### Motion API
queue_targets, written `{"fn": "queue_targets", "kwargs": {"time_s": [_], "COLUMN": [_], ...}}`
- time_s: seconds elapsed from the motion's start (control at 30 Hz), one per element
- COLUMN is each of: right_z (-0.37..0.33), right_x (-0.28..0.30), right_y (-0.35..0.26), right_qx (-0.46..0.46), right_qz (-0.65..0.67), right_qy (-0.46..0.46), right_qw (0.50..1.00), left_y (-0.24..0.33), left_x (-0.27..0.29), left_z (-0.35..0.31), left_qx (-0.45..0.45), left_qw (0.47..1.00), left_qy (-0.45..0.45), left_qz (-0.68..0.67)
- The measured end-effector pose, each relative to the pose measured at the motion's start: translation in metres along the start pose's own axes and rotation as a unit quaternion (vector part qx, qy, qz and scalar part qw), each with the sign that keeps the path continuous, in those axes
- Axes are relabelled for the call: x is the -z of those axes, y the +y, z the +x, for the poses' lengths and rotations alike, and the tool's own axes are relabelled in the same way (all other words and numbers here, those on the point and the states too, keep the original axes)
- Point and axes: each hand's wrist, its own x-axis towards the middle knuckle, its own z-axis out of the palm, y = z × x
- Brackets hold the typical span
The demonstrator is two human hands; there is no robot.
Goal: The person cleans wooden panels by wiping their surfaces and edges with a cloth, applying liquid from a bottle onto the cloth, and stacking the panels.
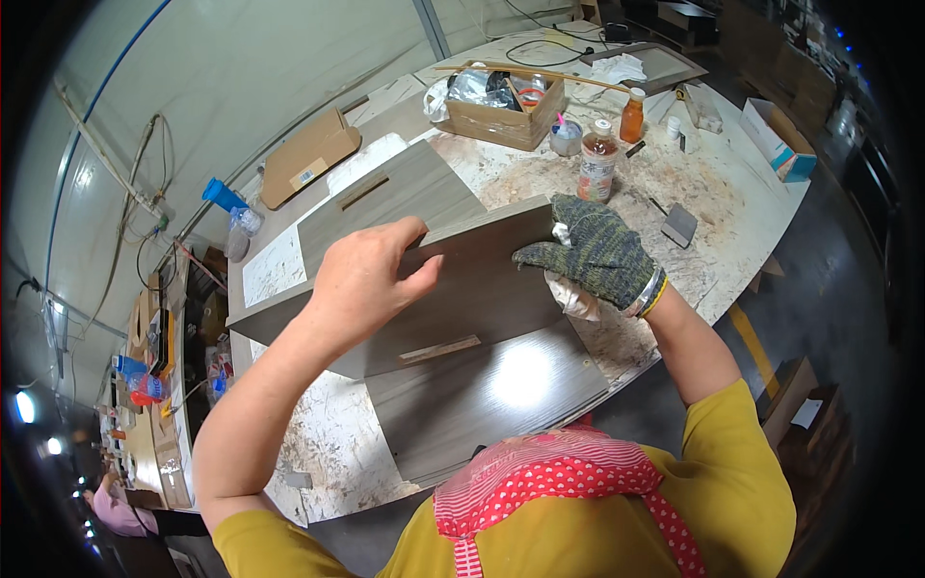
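Note:
A grey wood-grain panel (482,289) stands on edge, tilted, across the worktable. My bare left hand (371,270) grips its top edge, thumb on the near face and fingers over the far side. At the panel's right end, my right hand (602,252) wears a dark green knitted glove and is closed around a crumpled white cloth (572,297), pressed against the panel's end. The glove hides most of the cloth. Another grey board (414,188) with a slot lies behind, and a glossy grey board (482,405) lies nearest my apron.
Behind stand an open cardboard box (501,120) with wrapped items, a labelled bottle (597,162), an orange bottle (632,116) and a small jar (566,138). A dark flat block (679,225) lies right on the stained table (713,183). Flattened cardboard (310,159) lies far left.

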Motion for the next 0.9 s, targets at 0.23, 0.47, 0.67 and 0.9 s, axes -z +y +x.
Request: {"fn": "queue_targets", "kwargs": {"time_s": [0.23, 0.47, 0.67, 0.9], "right_z": [-0.009, 0.0, -0.006, -0.014], "right_x": [-0.019, -0.001, -0.004, 0.0], "right_y": [0.018, -0.003, 0.003, 0.001], "right_qx": [0.145, 0.06, 0.096, 0.028], "right_qz": [-0.148, -0.046, -0.082, -0.039], "right_qy": [0.096, 0.025, 0.05, -0.004], "right_qw": [0.974, 0.997, 0.991, 0.999], "left_y": [0.008, 0.01, 0.014, 0.003], "left_x": [-0.006, -0.007, -0.006, 0.021], "left_z": [0.003, 0.0, 0.0, -0.035], "left_qx": [0.042, 0.051, 0.058, 0.013], "left_qw": [0.997, 0.996, 0.997, 0.998], "left_qy": [0.017, 0.036, 0.028, -0.007], "left_qz": [0.059, 0.06, 0.047, 0.054]}}
